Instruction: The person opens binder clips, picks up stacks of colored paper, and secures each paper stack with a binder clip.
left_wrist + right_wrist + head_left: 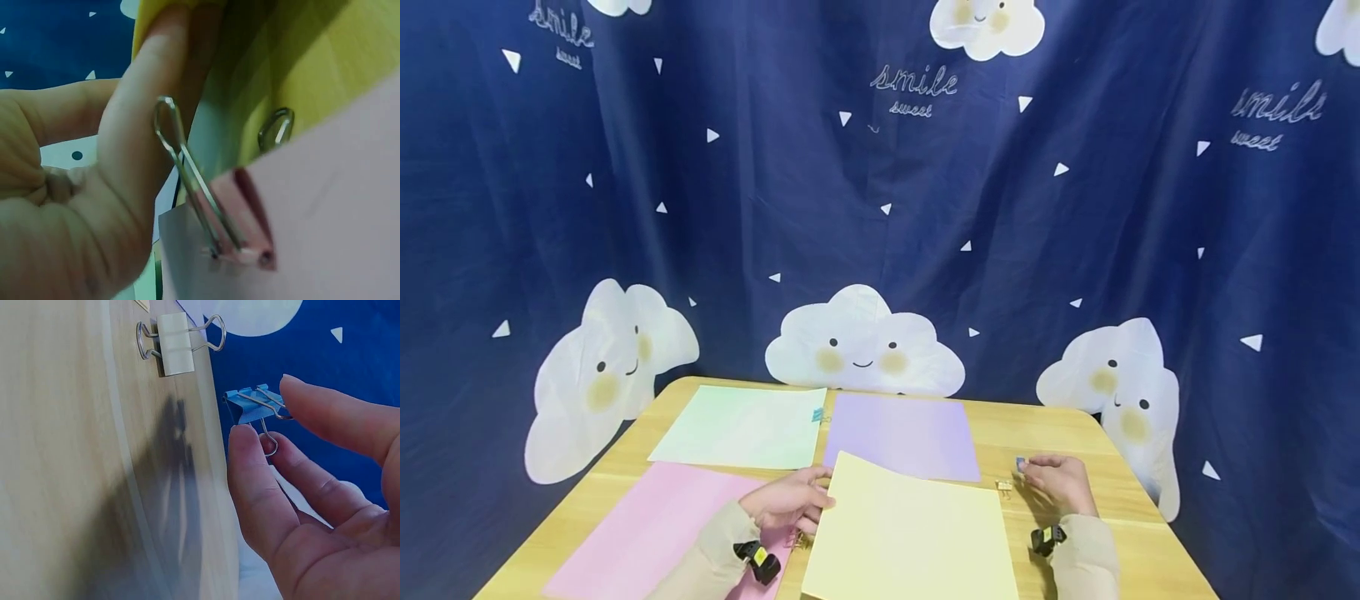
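My left hand (792, 500) pinches the left edge of the yellow paper (917, 533), which is raised at that side. Just under this hand, a pink binder clip (244, 219) grips the edge of the pink paper (655, 521), its wire handles sticking out. Over the right of the table my right hand (1062, 482) holds a blue binder clip (253, 405) between thumb and fingers, by its wire handles. A pale yellow binder clip (177, 345) lies on the wood between that hand and the yellow paper.
Light green paper (737, 425) with a teal binder clip (817, 414) on its right edge lies at the back left. Purple paper (902, 433) lies beside it, behind the yellow paper. A dark blue curtain (820, 233) with clouds hangs behind the wooden table (1037, 425).
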Demonstrator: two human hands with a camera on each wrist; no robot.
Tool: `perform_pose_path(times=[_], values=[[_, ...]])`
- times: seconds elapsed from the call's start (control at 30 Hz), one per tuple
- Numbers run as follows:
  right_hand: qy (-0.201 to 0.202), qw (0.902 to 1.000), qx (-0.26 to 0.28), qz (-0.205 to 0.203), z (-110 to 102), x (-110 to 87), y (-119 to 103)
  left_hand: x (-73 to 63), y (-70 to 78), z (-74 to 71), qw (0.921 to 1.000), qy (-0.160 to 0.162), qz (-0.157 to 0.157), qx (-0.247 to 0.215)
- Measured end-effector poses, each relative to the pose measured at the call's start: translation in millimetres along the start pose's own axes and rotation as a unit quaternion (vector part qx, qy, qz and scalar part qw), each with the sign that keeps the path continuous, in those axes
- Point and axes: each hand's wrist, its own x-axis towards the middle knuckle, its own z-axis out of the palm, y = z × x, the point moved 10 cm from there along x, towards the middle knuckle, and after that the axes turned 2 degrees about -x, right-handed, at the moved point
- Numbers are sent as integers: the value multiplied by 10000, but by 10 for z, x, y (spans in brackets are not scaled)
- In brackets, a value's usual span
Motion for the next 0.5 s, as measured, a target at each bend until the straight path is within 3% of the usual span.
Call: perform_pose_path(times=[0.5], values=[[20, 9984, 558, -46, -2, 29, 28, 3, -14, -82, 9995, 263, 186, -20]])
